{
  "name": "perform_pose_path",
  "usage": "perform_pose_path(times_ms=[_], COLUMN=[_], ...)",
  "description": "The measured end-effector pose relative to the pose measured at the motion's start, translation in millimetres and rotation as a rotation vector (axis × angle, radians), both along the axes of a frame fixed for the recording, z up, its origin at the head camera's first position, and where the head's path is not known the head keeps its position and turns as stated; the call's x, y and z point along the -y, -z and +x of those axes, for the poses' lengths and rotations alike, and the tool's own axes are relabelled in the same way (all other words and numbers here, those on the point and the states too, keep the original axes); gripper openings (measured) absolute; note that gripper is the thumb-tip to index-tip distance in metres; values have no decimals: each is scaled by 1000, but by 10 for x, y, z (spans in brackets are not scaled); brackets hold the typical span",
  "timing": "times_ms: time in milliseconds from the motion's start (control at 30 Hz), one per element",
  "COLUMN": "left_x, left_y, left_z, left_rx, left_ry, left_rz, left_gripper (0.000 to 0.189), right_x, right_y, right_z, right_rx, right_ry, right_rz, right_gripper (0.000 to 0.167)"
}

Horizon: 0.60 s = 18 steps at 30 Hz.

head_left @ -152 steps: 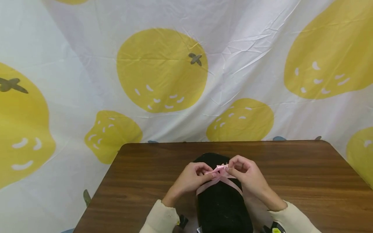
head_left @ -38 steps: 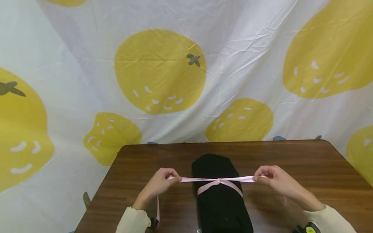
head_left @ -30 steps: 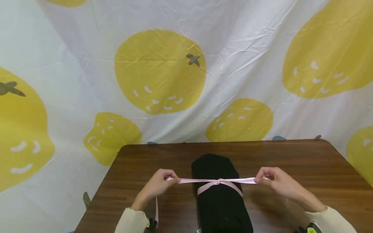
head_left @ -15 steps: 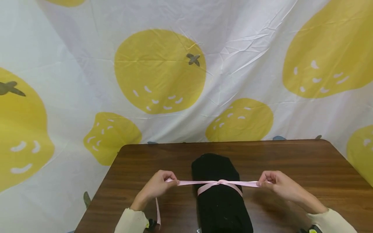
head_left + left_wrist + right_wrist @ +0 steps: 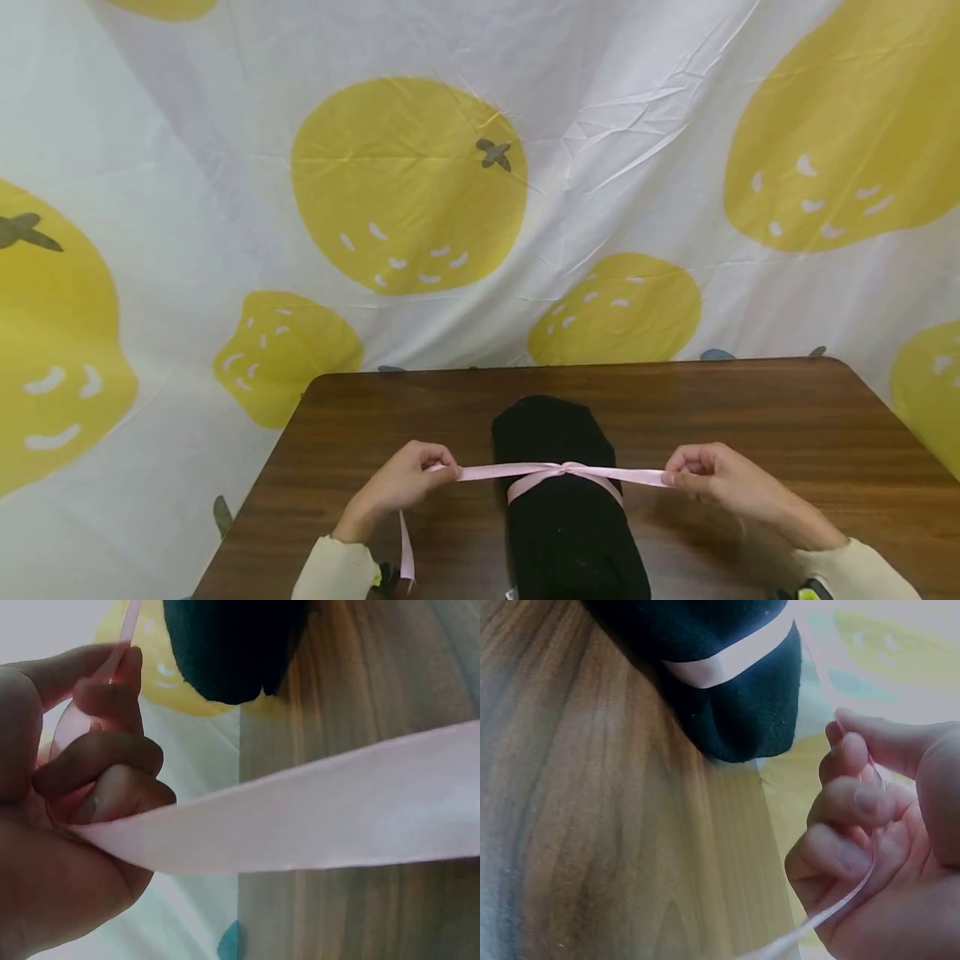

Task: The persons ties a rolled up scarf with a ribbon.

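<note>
A dark rolled cloth bundle lies lengthwise on the table, with a pink ribbon wrapped round its middle and crossed in a knot on top. On the left, my left hand pinches one ribbon end between thumb and fingers; its loose tail hangs below the wrist. My right hand pinches the other end to the right of the bundle. Between the hands the ribbon runs nearly straight across the knot. In the right wrist view the ribbon band circles the bundle, and a tail passes through the curled fingers.
The brown wood-grain table has rounded far corners. Behind it hangs a white curtain printed with yellow fruit. A dark strap device sits at the left wrist below the cream sleeve.
Five seconds ago both hands were together over the knot, working the ribbon. They then drew apart, pulling the ends out sideways. In the last second both have lowered slightly, the right a bit outward.
</note>
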<state>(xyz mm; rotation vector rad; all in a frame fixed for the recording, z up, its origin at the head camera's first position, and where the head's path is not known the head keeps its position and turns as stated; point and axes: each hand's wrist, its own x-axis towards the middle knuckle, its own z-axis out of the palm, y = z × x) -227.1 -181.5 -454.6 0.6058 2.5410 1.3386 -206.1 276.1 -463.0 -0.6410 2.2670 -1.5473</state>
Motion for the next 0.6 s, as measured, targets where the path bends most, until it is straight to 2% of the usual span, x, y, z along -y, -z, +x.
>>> perform_pose_path(times_ms=[200, 400, 600], left_x=[67, 158, 233], left_y=[-29, -4, -5], left_z=[-28, -71, -81], left_rx=[150, 225, 314], left_ry=[17, 37, 46], left_rz=[51, 84, 122], left_gripper=[16, 18, 26], right_x=[-75, -170, -254], right_y=[-30, -29, -37], right_z=[-63, -103, -122], right_rx=[47, 89, 71], right_ry=[-48, -81, -147], right_rz=[-12, -37, -53], right_gripper=[24, 24, 23])
